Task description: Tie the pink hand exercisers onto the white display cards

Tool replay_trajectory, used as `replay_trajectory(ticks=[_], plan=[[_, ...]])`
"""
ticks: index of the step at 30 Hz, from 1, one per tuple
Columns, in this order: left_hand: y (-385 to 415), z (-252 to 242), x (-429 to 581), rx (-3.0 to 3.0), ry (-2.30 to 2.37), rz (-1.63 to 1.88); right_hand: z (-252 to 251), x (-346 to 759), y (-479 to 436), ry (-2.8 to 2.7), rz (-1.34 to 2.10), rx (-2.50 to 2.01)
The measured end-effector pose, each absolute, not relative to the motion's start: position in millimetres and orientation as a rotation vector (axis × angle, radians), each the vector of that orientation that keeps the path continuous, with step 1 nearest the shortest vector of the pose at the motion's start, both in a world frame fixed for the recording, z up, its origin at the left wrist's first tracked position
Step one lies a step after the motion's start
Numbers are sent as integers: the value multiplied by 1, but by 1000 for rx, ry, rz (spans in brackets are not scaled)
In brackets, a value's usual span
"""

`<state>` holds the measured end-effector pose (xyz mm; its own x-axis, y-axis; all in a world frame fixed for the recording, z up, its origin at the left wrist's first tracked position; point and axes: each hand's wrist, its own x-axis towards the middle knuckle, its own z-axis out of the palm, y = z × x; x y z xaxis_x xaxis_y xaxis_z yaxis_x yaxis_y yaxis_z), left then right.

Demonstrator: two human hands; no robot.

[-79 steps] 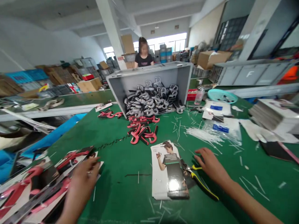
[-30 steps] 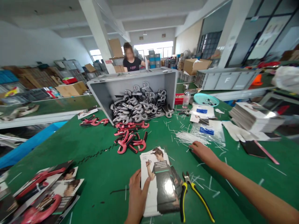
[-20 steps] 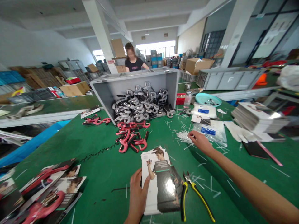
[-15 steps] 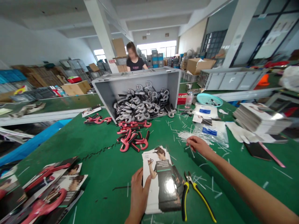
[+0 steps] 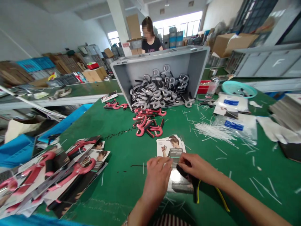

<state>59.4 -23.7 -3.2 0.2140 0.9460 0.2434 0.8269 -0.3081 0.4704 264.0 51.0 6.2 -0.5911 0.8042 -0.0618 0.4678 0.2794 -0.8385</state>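
Note:
My left hand (image 5: 157,175) and my right hand (image 5: 197,168) meet over a stack of printed cards (image 5: 171,147) on the green table (image 5: 117,150). Both hands are closed in a pinch. A thin white plastic tie (image 5: 174,163) runs between their fingertips, just above the top card. Yellow-handled pliers (image 5: 197,192) lie partly under my right wrist. A loose pile of white ties (image 5: 210,130) lies further out to the right. Red hand grippers (image 5: 148,124) lie in a heap beyond the cards.
A grey crate (image 5: 131,67) tipped on its side holds several grey hand grippers. Packed cards with red grippers (image 5: 68,166) are spread at the left. Plastic bags (image 5: 236,122), a white glove (image 5: 276,131) and a teal bowl (image 5: 238,88) sit at the right. A person (image 5: 150,39) stands behind the crate.
My right hand came back from the pile of white ties to the cards with a tie. My left hand lifted from the card's edge to meet it. The view tilted down.

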Motion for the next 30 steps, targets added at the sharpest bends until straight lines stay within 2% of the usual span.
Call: replay_trajectory(ticks=[2, 4, 7, 9, 12, 17, 22, 25, 30], plan=[[-27, 11, 61, 2293, 1587, 555, 13, 258, 46, -2282, 1200, -1084], [-30, 14, 60, 2249, 1555, 543, 17, 256, 44, -2270, 1398, -1003], [-32, 8, 54, 1995, 1558, 762, 13, 259, 45, -1873, 1888, -917], [-33, 2, 51, 1691, 1605, 924, 3, 257, 43, -1514, 1992, -927], [-35, -4, 54, 1453, 1627, 1015, -14, 244, 28, -1318, 1991, -949], [-38, -10, 58, 1648, 1581, 938, -30, 220, 6, -1314, 1853, -1013], [-20, -35, 46, 1698, 1922, 979, -31, 227, 12, -1296, 1698, -1140], [-2, -56, 42, 1655, 1965, 954, -31, 237, 17, -1224, 1645, -1215], [4, -58, 35, 1511, 1952, 1191, -28, 247, 20, -1113, 1633, -1127]])
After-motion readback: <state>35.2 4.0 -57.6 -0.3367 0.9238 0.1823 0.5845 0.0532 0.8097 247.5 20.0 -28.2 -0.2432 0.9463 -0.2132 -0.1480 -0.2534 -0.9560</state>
